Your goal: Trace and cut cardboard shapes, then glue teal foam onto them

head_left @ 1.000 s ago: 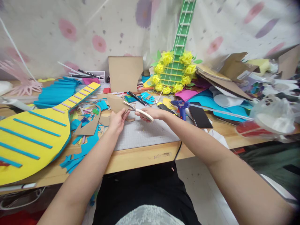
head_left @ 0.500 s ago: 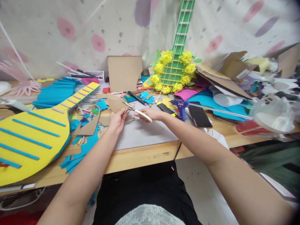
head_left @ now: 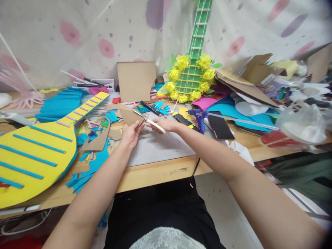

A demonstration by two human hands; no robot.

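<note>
Over the grey cutting mat (head_left: pixel 160 152), my left hand (head_left: pixel 130 135) is closed on a piece of brown cardboard (head_left: pixel 127 116). My right hand (head_left: pixel 162 125) grips the pale handles of a pair of scissors (head_left: pixel 156 127). Their metal blades point up and left and lie against the cardboard near the left fingertips. The exact line of contact is too small to make out. Left of my left hand, a cut cardboard scrap (head_left: pixel 100 140) rests among blue paper strips.
A yellow cardboard guitar (head_left: pixel 38 152) lies at left. A green guitar with yellow paper flowers (head_left: pixel 193 77) leans at the back. Right of the mat are a blue glue gun (head_left: pixel 199 119) and a phone (head_left: pixel 220 127). Cardboard and paper (head_left: pixel 246 86) pile up at right.
The cardboard in my left hand has turned, so more of its face shows beside the scissors. Both hands keep their grips. The whole view has shifted slightly.
</note>
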